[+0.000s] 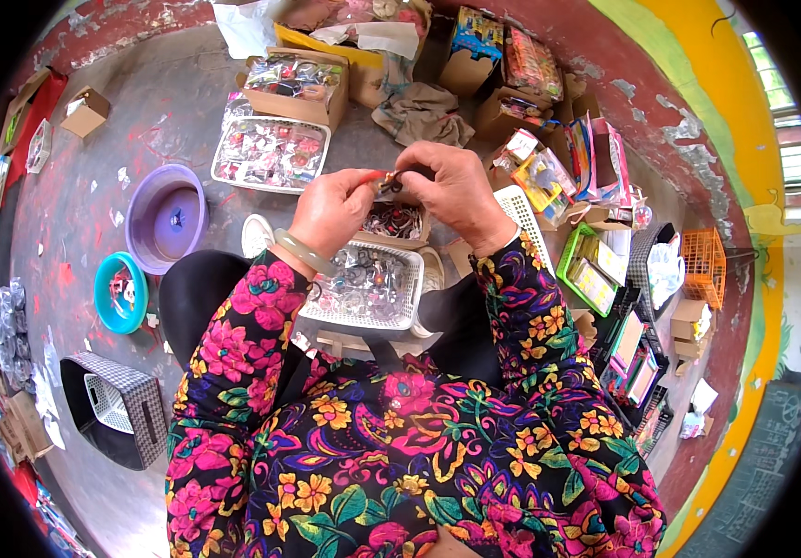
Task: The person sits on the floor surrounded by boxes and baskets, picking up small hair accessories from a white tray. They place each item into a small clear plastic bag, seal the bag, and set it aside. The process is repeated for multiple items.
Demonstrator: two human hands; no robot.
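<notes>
My left hand [333,206] and my right hand [451,193] meet in front of me, both closed in a pinch. Between the fingertips is a small dark and pale trinket [389,184], too small to name, with a bit of red by the left thumb. A pale bangle [304,253] circles my left wrist. Below the hands, a cardboard box [393,223] holds dark looped pieces. Nearer to me, a white basket [416,296] is filled with small items in clear bags. Beyond my left hand, another white basket [217,169] holds packed red and pale trinkets.
On the left floor stand a purple basin [143,228], a teal basin [103,312] and a checked fabric bin [147,418]. Packed cardboard boxes [333,104] line the far side. To the right are a green basket [569,251] and an orange crate [703,267].
</notes>
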